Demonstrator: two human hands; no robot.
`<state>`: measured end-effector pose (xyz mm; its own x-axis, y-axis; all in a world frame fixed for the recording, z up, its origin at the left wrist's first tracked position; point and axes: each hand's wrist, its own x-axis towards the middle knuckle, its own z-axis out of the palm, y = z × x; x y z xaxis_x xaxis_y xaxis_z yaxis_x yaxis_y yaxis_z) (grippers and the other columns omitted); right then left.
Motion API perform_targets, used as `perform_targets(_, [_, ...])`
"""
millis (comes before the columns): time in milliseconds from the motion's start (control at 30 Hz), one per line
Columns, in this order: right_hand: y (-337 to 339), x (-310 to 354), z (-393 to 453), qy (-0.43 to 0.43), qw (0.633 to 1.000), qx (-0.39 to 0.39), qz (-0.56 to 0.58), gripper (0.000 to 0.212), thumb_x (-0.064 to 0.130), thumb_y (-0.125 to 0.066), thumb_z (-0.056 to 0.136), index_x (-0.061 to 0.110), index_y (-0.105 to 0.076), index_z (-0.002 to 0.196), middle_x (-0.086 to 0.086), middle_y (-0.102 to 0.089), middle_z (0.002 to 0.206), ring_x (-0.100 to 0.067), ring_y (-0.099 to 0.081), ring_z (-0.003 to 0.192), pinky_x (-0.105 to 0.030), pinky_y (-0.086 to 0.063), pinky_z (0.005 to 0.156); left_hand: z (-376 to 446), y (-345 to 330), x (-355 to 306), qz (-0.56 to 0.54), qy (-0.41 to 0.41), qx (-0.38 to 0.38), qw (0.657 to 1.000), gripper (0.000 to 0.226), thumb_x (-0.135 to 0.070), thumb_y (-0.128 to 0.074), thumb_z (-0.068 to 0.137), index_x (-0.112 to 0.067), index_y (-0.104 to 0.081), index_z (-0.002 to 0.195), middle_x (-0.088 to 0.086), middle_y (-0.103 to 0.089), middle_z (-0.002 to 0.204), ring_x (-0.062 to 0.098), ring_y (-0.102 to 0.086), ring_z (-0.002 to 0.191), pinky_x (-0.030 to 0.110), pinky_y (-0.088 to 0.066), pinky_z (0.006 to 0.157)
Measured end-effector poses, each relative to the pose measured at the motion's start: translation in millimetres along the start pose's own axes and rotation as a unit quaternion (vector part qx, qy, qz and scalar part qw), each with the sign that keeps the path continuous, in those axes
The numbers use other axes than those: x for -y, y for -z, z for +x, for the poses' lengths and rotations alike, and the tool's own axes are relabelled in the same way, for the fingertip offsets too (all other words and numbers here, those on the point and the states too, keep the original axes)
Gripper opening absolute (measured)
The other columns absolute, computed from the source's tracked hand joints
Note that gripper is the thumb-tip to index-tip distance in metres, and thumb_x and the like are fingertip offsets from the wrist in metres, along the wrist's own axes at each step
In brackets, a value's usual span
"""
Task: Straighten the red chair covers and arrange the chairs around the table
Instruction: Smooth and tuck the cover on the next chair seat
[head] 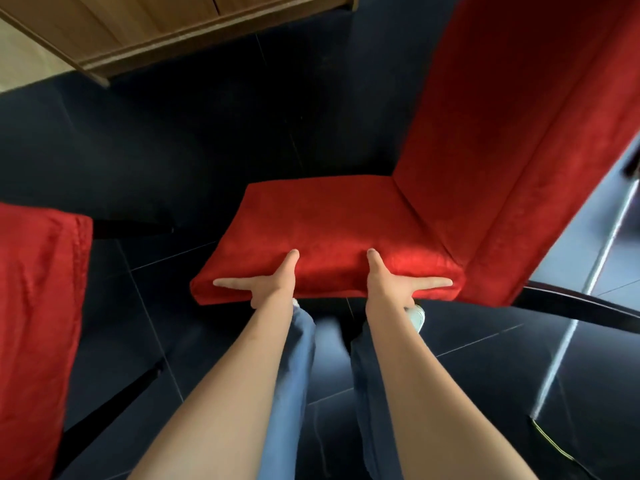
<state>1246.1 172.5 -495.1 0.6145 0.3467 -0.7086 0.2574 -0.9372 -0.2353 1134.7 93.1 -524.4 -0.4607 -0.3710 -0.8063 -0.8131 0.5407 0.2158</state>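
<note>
A: Largest element?

B: The dark tiled floor [194, 140], which fills most of the view and carries pale grout lines and a bright reflected streak at the right.

A: Next in size?

B: The red-covered chair [346, 223] at centre and right. Its tall backrest [519, 105] rises toward the upper right, and its padded seat extends toward the viewer. A second red chair cover [38, 306], more wrinkled, occupies the left edge, well apart from the first chair.

A: And the wooden surface at the top?

B: The underside edge of the tabletop [145, 32], light brown, lying beyond the central chair's seat.

A: The limbs?

B: Two bare forearms reach forward from the bottom edge over blue trousers [294, 368]. A pale shoe [417, 315] shows just below the seat's front edge, beside the right wrist.

A: State of the hands?

B: The left hand [273, 285] and the right hand [388, 282] are both clamped on the seat's front edge, near each other. Each thumb lies on top of the cushion, each index finger extends outward along the front face, and the remaining fingers curl beneath, out of sight.
</note>
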Motion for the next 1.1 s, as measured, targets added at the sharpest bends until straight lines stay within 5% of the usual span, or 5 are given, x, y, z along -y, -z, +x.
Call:
perform_targets(167, [-6, 42, -8, 0.016, 1.0, 0.011, 0.021, 0.137, 0.043, -0.082, 0.069, 0.043, 0.035, 0.14, -0.031, -0.035, 0.138, -0.017, -0.04, 0.057, -0.036, -0.039, 0.07, -16, -10, -42, 0.036, 0.011, 0.02, 0.999, 0.153, -0.058, -0.085, 0.05, -0.039, 0.042, 0.133, 0.024, -0.045, 0.135, 0.04, -0.058, 0.109, 0.055, -0.045, 0.097])
perform_targets(500, [-17, 93, -9, 0.043, 0.999, 0.031, 0.011, 0.134, 0.043, -0.082, 0.068, 0.049, 0.034, 0.137, -0.029, -0.036, 0.132, -0.025, -0.054, 0.07, -0.04, -0.041, 0.071, -39, -35, -98, 0.013, 0.024, 0.024, 0.999, 0.142, -0.047, -0.086, 0.061, -0.03, 0.025, 0.147, 0.024, -0.027, 0.144, 0.04, -0.048, 0.119, 0.049, -0.047, 0.097])
perform_targets(600, [-19, 109, -8, 0.043, 0.998, 0.038, 0.008, 0.133, 0.043, -0.082, 0.069, 0.05, 0.032, 0.137, -0.029, -0.035, 0.134, -0.031, -0.056, 0.077, -0.041, -0.042, 0.074, -42, -42, -113, 0.042, 0.013, 0.022, 0.999, 0.14, -0.049, -0.085, 0.062, -0.028, 0.025, 0.148, 0.026, -0.033, 0.141, 0.038, -0.052, 0.114, 0.049, -0.051, 0.093])
perform_targets(800, [-29, 147, -6, 0.06, 0.997, 0.045, -0.019, 0.131, 0.04, -0.08, 0.07, 0.048, 0.031, 0.14, -0.031, -0.037, 0.13, -0.022, -0.052, 0.062, -0.039, -0.043, 0.07, -57, -59, -147, 0.033, 0.012, -0.01, 0.999, 0.144, -0.043, -0.085, 0.065, -0.033, 0.038, 0.139, 0.031, -0.029, 0.141, 0.04, -0.053, 0.111, 0.05, -0.051, 0.092])
perform_targets(1100, [-31, 167, -8, 0.049, 0.995, 0.051, -0.069, 0.133, 0.039, -0.081, 0.071, 0.046, 0.032, 0.14, -0.031, -0.037, 0.128, -0.02, -0.052, 0.061, -0.037, -0.04, 0.065, -50, -57, -156, 0.05, 0.064, 0.006, 0.997, 0.136, -0.047, -0.084, 0.064, -0.027, 0.022, 0.148, 0.025, -0.044, 0.135, 0.032, -0.053, 0.086, 0.05, -0.052, 0.09])
